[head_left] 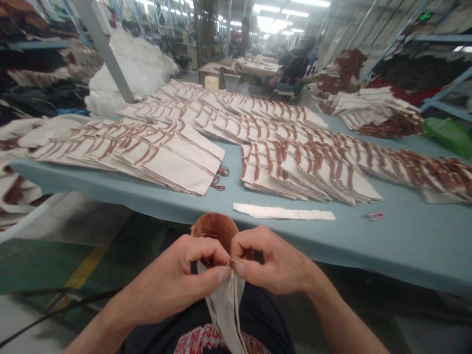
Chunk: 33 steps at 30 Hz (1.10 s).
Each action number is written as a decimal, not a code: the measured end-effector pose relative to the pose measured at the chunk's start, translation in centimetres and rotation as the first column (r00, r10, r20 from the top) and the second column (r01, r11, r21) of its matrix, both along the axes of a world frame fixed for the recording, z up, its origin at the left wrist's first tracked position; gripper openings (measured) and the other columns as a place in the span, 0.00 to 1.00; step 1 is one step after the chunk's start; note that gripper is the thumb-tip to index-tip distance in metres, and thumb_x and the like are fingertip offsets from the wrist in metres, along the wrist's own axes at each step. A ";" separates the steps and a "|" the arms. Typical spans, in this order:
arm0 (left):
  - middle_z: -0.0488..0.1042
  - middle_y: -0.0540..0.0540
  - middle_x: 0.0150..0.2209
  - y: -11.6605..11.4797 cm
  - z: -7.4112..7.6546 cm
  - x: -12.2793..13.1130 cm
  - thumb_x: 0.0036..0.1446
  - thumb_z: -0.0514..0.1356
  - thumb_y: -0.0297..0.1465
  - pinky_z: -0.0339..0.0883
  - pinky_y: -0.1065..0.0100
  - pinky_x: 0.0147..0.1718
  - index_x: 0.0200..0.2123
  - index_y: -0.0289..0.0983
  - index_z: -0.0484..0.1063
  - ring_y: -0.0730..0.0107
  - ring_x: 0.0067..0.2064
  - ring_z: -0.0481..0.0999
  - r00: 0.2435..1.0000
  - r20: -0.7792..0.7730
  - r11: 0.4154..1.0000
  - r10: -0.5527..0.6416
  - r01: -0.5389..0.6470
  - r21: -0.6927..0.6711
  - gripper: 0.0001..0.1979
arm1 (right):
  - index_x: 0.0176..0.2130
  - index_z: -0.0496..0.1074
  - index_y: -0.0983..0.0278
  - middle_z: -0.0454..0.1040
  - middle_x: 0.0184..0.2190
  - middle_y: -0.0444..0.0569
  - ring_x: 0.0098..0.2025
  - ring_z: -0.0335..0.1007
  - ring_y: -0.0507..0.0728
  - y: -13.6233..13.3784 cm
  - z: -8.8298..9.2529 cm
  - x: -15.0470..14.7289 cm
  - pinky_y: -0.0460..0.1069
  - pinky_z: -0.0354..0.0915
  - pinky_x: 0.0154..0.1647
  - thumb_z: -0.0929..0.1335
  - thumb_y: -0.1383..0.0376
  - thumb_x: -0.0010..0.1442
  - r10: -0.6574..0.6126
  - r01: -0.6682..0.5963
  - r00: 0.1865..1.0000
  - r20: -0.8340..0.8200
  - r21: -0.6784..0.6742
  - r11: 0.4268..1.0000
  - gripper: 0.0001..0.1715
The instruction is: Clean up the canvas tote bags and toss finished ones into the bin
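Note:
My left hand (177,282) and my right hand (271,263) meet below the table edge, over my lap. Both pinch the top edge of a cream cloth bag (224,309) that hangs down between them. A loop of brown strap (214,228) stands up just behind my fingers. The fingers of both hands are closed and thumb tips nearly touch.
A blue-grey table (405,236) carries fanned rows of cream bags with brown straps (177,157), a loose cream strip (283,212) and a small pink clip (375,216). Another person (295,66) sits at a far table. White bundles (132,64) and more stacked bags lie behind.

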<state>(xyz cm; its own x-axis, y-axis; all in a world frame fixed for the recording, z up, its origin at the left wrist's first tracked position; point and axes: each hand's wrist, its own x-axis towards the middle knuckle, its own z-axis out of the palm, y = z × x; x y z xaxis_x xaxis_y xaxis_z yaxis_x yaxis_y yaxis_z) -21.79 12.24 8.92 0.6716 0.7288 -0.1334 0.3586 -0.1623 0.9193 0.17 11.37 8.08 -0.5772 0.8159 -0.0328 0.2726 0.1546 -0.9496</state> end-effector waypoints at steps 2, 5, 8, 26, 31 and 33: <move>0.72 0.53 0.25 0.0 -0.1 0.0 0.60 0.59 0.31 0.61 0.74 0.29 0.28 0.35 0.76 0.74 0.28 0.68 1.000 -0.008 1.000 0.002 -0.002 -0.012 0.10 | 0.25 0.66 0.64 0.60 0.20 0.38 0.23 0.54 0.48 -0.1 -0.2 0.0 0.44 0.53 0.24 0.67 0.62 0.58 -0.007 0.007 1.000 0.008 -0.015 1.000 0.13; 0.73 0.53 0.26 0.1 -0.5 -0.2 0.60 0.59 0.32 0.63 0.73 0.32 0.29 0.36 0.77 0.72 0.30 0.69 1.000 -0.018 0.999 0.018 -0.019 -0.034 0.10 | 0.25 0.65 0.64 0.59 0.20 0.37 0.23 0.53 0.47 -0.2 -0.1 -0.4 0.44 0.52 0.23 0.67 0.63 0.58 -0.029 0.030 0.999 0.028 -0.034 0.999 0.12; 0.74 0.52 0.27 0.3 -0.7 -0.5 0.60 0.58 0.33 0.63 0.72 0.34 0.30 0.35 0.78 0.71 0.32 0.69 0.999 -0.009 0.997 0.039 -0.039 -0.063 0.11 | 0.25 0.64 0.63 0.59 0.20 0.37 0.22 0.53 0.48 -0.3 0.2 -0.9 0.44 0.51 0.21 0.67 0.65 0.57 -0.066 0.068 0.997 0.040 -0.044 0.997 0.10; 0.68 0.52 0.29 0.4 -1.7 -0.8 0.64 0.56 0.40 0.61 0.71 0.33 0.30 0.36 0.71 0.69 0.33 0.65 0.993 0.024 0.978 0.115 -0.109 -0.180 0.15 | 0.26 0.65 0.63 0.63 0.21 0.37 0.23 0.56 0.47 0.7 -0.7 -1.6 0.43 0.51 0.24 0.66 0.70 0.58 -0.087 0.077 0.989 0.116 0.088 0.993 0.09; 0.66 0.52 0.29 0.7 -1.9 -1.1 0.70 0.52 0.43 0.60 0.71 0.34 0.31 0.35 0.71 0.70 0.33 0.64 0.999 0.029 0.991 0.021 -0.017 -0.133 0.20 | 0.27 0.66 0.63 0.64 0.21 0.38 0.23 0.57 0.47 1.2 -1.2 -1.4 0.43 0.53 0.24 0.66 0.68 0.59 -0.050 0.049 0.997 0.051 0.015 0.999 0.09; 0.65 0.52 0.28 0.8 -2.0 -1.3 0.70 0.52 0.42 0.59 0.72 0.32 0.31 0.35 0.71 0.71 0.32 0.63 1.000 0.014 0.994 0.012 -0.010 -0.110 0.20 | 0.28 0.67 0.63 0.64 0.22 0.38 0.24 0.57 0.47 1.3 -1.4 -1.3 0.43 0.54 0.24 0.67 0.67 0.60 -0.033 0.033 0.999 0.026 -0.004 0.999 0.09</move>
<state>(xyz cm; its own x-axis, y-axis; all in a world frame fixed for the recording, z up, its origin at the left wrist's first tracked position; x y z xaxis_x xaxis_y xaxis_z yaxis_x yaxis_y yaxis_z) -23.08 13.06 6.97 0.6663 0.7175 -0.2031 0.3458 -0.0560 0.9366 -1.11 12.67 6.69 -0.5491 0.8341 -0.0514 0.3023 0.1409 -0.9427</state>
